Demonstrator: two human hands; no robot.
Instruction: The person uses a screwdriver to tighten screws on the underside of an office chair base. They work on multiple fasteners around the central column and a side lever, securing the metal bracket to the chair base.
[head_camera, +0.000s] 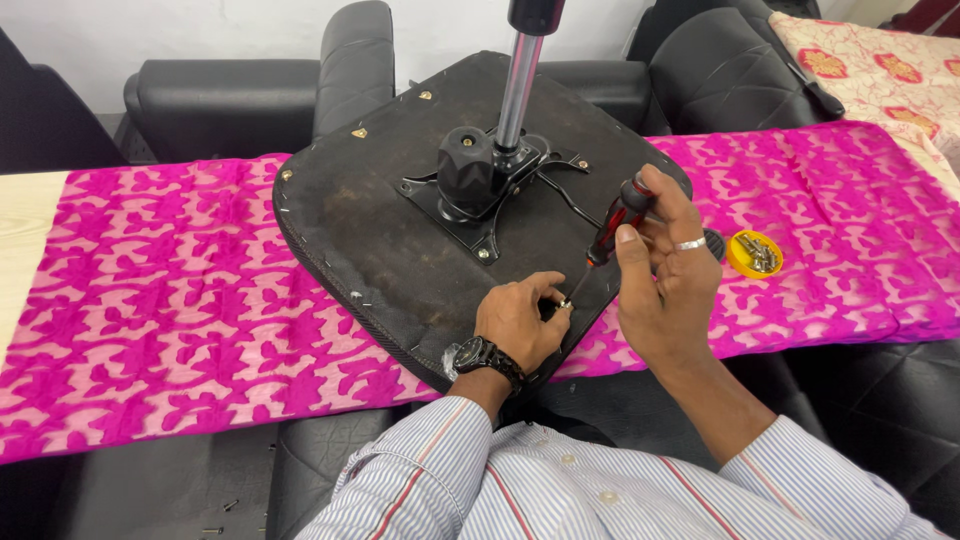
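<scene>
Both hands grip: our right hand (668, 270) wraps the stiff screwdriver (618, 218), left hand (520, 318) pinches a small slippery screw (565, 304) at the seat's (380, 210) near edge.

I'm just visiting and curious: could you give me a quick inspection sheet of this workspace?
Surface: pink patterned cloth over a table.
Job's things: upturned chair seat with metal post; screwdriver; small screw.
Clutter: yellow lid holding screws.
Hands: left hand pinches the screw at the seat's edge; right hand grips the screwdriver.
Cables: thin black cable on the seat.
Surroundings: black chairs behind.
</scene>
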